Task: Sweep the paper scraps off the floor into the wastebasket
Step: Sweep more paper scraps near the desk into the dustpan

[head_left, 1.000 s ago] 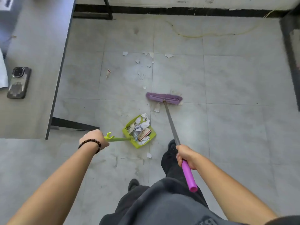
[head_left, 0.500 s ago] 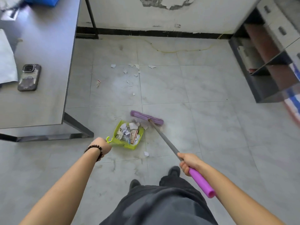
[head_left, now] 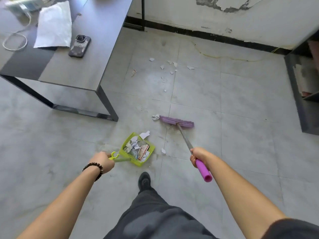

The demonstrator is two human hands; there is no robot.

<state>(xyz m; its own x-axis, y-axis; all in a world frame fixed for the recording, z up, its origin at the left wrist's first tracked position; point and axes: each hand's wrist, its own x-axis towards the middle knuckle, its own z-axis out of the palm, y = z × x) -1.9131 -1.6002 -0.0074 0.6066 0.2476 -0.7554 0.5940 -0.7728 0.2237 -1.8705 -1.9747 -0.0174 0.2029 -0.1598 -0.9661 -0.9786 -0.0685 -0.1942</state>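
Swinging the purple flat-headed broom (head_left: 176,121) away from the lime plastic dustpan (head_left: 123,149), right hand (head_left: 198,156) grips it; left hand (head_left: 103,162) grips pan handle, fingertips hidden.

Bench (head_left: 72,71) clipped by left and top edges; clutter (head_left: 22,5) at its far corner too blurred to ID. Shelf unit (head_left: 297,100) cut by right edge. Left hand (head_left: 103,162) hides its own fingers and part of the dustpan (head_left: 126,151) handle.

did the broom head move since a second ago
Yes, nearer the camera: the purple broom head sat on the crosswise tile seam before, now it lies on its near side.
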